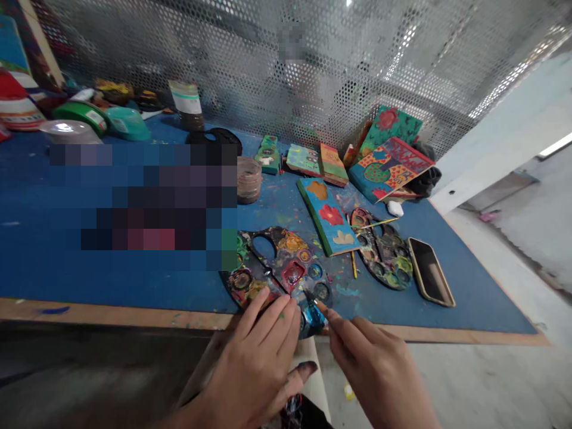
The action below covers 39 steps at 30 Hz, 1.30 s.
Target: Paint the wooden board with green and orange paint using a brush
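A dark paint palette (277, 265) smeared with many colours lies at the near edge of the blue table top (89, 268). My left hand (254, 363) rests on the palette's near rim, fingers stretched flat over it. My right hand (375, 369) is beside it, fingers pinched on a thin paintbrush (313, 302) whose tip dips into a blue paint well. A painted blue wooden block (329, 215) with a red flower lies just beyond the palette.
A second palette (384, 250) with a brush across it and a phone (431, 272) lie to the right. Painted blocks (388, 164), a cup (248, 179) and jars stand toward the perforated metal screen (313, 71). Part of the table is blurred out.
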{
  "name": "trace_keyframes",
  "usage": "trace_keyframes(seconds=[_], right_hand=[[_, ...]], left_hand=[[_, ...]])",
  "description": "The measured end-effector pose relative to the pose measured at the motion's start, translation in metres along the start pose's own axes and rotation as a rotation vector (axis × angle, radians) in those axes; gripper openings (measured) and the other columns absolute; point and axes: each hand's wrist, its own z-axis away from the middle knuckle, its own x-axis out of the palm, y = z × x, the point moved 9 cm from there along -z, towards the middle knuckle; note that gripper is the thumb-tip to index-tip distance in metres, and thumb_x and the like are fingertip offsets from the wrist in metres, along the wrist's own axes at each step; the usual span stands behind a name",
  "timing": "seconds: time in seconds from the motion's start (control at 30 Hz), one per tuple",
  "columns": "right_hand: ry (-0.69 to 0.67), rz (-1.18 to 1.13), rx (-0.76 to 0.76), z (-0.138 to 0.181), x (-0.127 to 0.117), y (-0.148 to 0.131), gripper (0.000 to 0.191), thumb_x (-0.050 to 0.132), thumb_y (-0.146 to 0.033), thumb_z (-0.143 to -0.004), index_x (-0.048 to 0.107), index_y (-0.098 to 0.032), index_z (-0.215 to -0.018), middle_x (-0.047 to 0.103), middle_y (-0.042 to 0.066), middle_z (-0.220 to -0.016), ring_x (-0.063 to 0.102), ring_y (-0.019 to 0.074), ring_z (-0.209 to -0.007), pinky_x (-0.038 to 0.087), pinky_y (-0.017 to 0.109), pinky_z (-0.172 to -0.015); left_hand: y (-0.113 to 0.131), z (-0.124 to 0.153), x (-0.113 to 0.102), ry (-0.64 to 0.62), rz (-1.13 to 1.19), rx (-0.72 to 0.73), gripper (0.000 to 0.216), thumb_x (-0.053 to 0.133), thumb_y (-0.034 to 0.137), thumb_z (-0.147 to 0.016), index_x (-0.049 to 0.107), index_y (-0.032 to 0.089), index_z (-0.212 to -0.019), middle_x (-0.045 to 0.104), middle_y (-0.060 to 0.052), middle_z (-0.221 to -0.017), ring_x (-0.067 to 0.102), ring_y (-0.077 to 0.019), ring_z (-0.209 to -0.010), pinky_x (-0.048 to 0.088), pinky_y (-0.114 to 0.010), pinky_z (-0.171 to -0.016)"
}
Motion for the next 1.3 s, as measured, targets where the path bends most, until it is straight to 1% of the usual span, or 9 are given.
trace_keyframes(seconds=[0.17, 0.33, 0.5, 0.63, 0.8, 0.93, 1.07, 1.2, 1.3], right_hand=[[0.012, 0.008, 0.02, 0.004, -0.001, 0.002, 0.035, 0.033, -0.022, -0.102, 0.067, -0.013, -0.103, 0.055, -0.002, -0.059, 0.055, 0.0108, -0.047, 0.035, 0.027, -0.044], [0.002, 0.015, -0.046, 0.004, -0.001, -0.004, 0.031, 0.036, -0.018, -0.101, 0.066, -0.012, -0.099, 0.055, -0.002, -0.06, 0.054, 0.0107, -0.048, 0.036, 0.027, -0.045], [0.029, -0.004, 0.008, 0.003, -0.003, 0.0, 0.033, 0.035, -0.02, -0.102, 0.067, -0.013, -0.098, 0.053, -0.003, -0.058, 0.052, 0.0104, -0.046, 0.034, 0.027, -0.044], [0.026, 0.012, -0.037, 0.003, -0.003, -0.004, 0.031, 0.036, -0.018, -0.101, 0.066, -0.012, -0.1, 0.056, -0.002, -0.06, 0.054, 0.011, -0.048, 0.036, 0.028, -0.045], [0.065, 0.002, -0.02, 0.003, -0.007, -0.001, 0.031, 0.035, -0.018, -0.101, 0.066, -0.013, -0.1, 0.057, -0.002, -0.06, 0.055, 0.0099, -0.048, 0.036, 0.025, -0.044], [0.034, -0.023, -0.033, 0.006, -0.007, 0.001, 0.029, 0.039, -0.02, -0.101, 0.067, -0.015, -0.094, 0.059, -0.002, -0.06, 0.056, 0.0095, -0.048, 0.038, 0.025, -0.046], [0.061, -0.092, 0.038, 0.009, -0.008, 0.009, 0.027, 0.042, -0.023, -0.1, 0.067, -0.016, -0.097, 0.056, -0.003, -0.056, 0.055, 0.0092, -0.046, 0.039, 0.024, -0.047], [0.058, -0.114, 0.026, 0.013, -0.007, 0.008, 0.025, 0.044, -0.019, -0.098, 0.068, -0.016, -0.093, 0.062, -0.001, -0.062, 0.059, 0.0098, -0.052, 0.044, 0.023, -0.05], [0.057, -0.075, 0.028, 0.014, -0.007, 0.008, 0.025, 0.046, -0.016, -0.097, 0.07, -0.017, -0.091, 0.062, -0.001, -0.062, 0.058, 0.009, -0.051, 0.044, 0.021, -0.049]], left_hand=[[0.0, 0.0, 0.0, 0.012, -0.01, -0.011, 0.045, 0.051, 0.045, -0.091, 0.067, 0.007, -0.109, 0.072, -0.011, -0.11, 0.062, -0.0237, -0.108, 0.013, -0.04, -0.12], [0.001, 0.001, 0.0, 0.0, -0.021, -0.014, 0.044, 0.052, 0.043, -0.091, 0.067, 0.006, -0.109, 0.073, -0.012, -0.109, 0.062, -0.0242, -0.108, 0.014, -0.041, -0.12], [0.002, 0.001, 0.0, 0.002, -0.043, -0.009, 0.044, 0.049, 0.041, -0.092, 0.066, 0.004, -0.111, 0.072, -0.013, -0.112, 0.062, -0.0254, -0.109, 0.013, -0.043, -0.12], [0.003, -0.001, 0.001, 0.009, -0.048, 0.006, 0.043, 0.047, 0.038, -0.093, 0.066, 0.005, -0.111, 0.072, -0.013, -0.111, 0.062, -0.0251, -0.108, 0.013, -0.044, -0.12], [0.001, -0.002, 0.002, 0.027, -0.056, -0.002, 0.038, 0.046, 0.034, -0.095, 0.067, 0.006, -0.108, 0.073, -0.011, -0.106, 0.063, -0.0233, -0.105, 0.014, -0.044, -0.121], [0.001, -0.001, 0.004, 0.028, -0.06, -0.009, 0.033, 0.047, 0.029, -0.094, 0.067, 0.006, -0.107, 0.073, -0.01, -0.104, 0.063, -0.0223, -0.104, 0.014, -0.043, -0.121], [0.002, -0.001, 0.002, 0.041, -0.071, -0.002, 0.032, 0.05, 0.029, -0.093, 0.067, 0.006, -0.107, 0.073, -0.011, -0.105, 0.063, -0.0233, -0.104, 0.016, -0.044, -0.12], [0.002, -0.003, 0.002, 0.041, -0.085, 0.002, 0.028, 0.055, 0.026, -0.091, 0.067, 0.006, -0.106, 0.073, -0.01, -0.102, 0.064, -0.0225, -0.102, 0.018, -0.044, -0.12], [0.002, -0.005, 0.001, 0.036, -0.088, 0.016, 0.027, 0.055, 0.024, -0.091, 0.067, 0.006, -0.107, 0.073, -0.009, -0.102, 0.064, -0.0224, -0.102, 0.019, -0.045, -0.119]])
